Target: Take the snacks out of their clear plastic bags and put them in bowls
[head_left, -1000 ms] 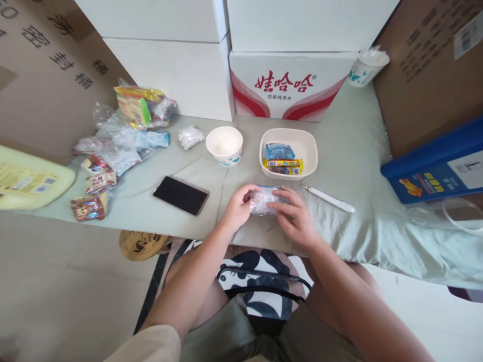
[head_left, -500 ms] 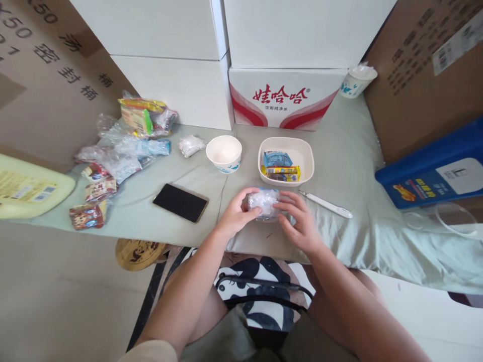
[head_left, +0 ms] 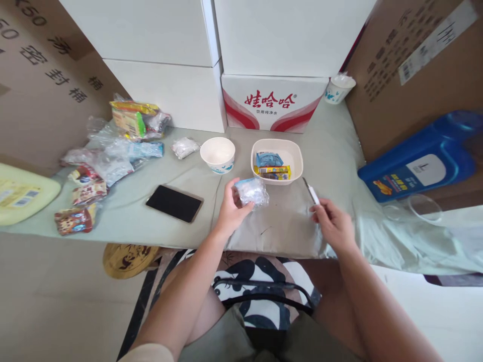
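My left hand (head_left: 232, 208) is closed on a small clear plastic-wrapped packet (head_left: 253, 192) with some blue on it, held just above the cloth. Its contents cannot be made out. To the right, my right hand (head_left: 334, 223) grips the white handle of a slim craft knife (head_left: 312, 193), whose dark narrow tip points up and left. Behind the packet stands a white rectangular bowl (head_left: 298, 160) holding a blue packet (head_left: 268, 159) and yellow-wrapped snacks (head_left: 273, 172). A round paper bowl (head_left: 218, 151) is left of it.
A phone (head_left: 174, 203) lies left of my hands. Wrapped snacks and plastic bags (head_left: 116, 156) are heaped further left. White cartons (head_left: 271, 103) line the back. A blue bottle (head_left: 418, 156) and a paper cup (head_left: 339, 89) are at the right, a pale yellow bottle (head_left: 26, 196) at the left.
My right hand has left the packet, moved right and picked up the craft knife from the cloth. The packet stays in my left hand, now tilted. The view has shifted slightly.
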The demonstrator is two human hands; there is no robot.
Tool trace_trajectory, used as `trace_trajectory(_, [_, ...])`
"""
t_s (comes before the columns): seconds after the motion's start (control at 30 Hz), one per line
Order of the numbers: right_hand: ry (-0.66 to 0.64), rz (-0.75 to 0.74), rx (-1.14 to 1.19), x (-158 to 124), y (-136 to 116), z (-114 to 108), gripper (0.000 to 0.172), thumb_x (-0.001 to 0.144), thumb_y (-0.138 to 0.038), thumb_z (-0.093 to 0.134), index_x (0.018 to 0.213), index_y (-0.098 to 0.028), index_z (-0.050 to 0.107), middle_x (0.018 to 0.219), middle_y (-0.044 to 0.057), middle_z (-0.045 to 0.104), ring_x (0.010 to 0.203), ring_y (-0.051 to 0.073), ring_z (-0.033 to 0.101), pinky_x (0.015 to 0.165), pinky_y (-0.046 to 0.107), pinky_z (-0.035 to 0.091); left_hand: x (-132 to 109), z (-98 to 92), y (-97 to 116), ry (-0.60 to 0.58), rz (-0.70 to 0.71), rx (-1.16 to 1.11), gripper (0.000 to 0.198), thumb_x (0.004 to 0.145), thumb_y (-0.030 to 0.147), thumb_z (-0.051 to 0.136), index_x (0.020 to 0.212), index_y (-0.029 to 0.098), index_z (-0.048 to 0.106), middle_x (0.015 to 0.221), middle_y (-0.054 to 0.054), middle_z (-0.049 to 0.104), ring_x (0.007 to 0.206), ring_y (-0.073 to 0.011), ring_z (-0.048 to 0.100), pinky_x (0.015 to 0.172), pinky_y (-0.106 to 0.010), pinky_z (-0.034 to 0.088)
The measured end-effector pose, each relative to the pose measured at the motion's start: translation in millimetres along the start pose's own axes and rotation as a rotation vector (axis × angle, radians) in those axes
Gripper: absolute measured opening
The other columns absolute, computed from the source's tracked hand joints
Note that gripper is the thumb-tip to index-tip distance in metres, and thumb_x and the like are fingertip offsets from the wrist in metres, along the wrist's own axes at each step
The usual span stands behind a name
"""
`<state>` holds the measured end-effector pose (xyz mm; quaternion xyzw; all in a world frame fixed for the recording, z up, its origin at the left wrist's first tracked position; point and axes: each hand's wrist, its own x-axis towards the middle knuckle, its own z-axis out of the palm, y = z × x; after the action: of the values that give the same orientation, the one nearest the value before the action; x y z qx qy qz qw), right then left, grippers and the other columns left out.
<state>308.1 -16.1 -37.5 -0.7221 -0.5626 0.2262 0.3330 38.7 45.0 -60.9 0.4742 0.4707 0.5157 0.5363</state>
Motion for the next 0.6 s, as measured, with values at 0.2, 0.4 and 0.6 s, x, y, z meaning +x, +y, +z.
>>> trace_trajectory(0.2, [-0.255,-0.046,0.261,-19.4,-55.1,41.2,0.034,0.093,-0.047,0.047,0.089,-0.02,0.069,0.058,0.0,0.062,0.053,0.016,0.059,0.055,0.026,0.044,-5.8,21.7,0.2,-0.024,0.026,0.078,0.073,0.065,0.034,0.086,0.125,0.027,0.045,0.122,-0.008,0.059,0.106,-0.0209,0.065,0.082,-0.029,0.056])
trace_trajectory(0.4, [-0.243,-0.236,0.027,-15.9,-52.2,43.1,0.034,0.096,-0.039,0.044,0.083,-0.023,0.071,0.064,0.002,0.066,0.06,0.018,0.062,0.058,0.027,0.042,-2.3,13.8,8.7,0.211,0.028,-0.081,0.076,0.067,0.04,0.085,0.127,0.033,0.038,0.12,-0.004,0.059,0.103,-0.0165,0.065,0.087,-0.026,0.052])
trace_trajectory(0.6, [-0.043,-0.161,-0.279,-4.6,-14.2,23.0,0.035,0.097,-0.042,0.046,0.107,-0.024,0.074,0.088,0.008,0.076,0.067,0.022,0.065,0.06,0.031,0.043,-8.2,4.4,11.6,0.072,0.025,0.111,0.06,0.07,0.04,0.082,0.118,0.027,0.048,0.111,-0.004,0.062,0.096,-0.0193,0.065,0.087,-0.032,0.051])
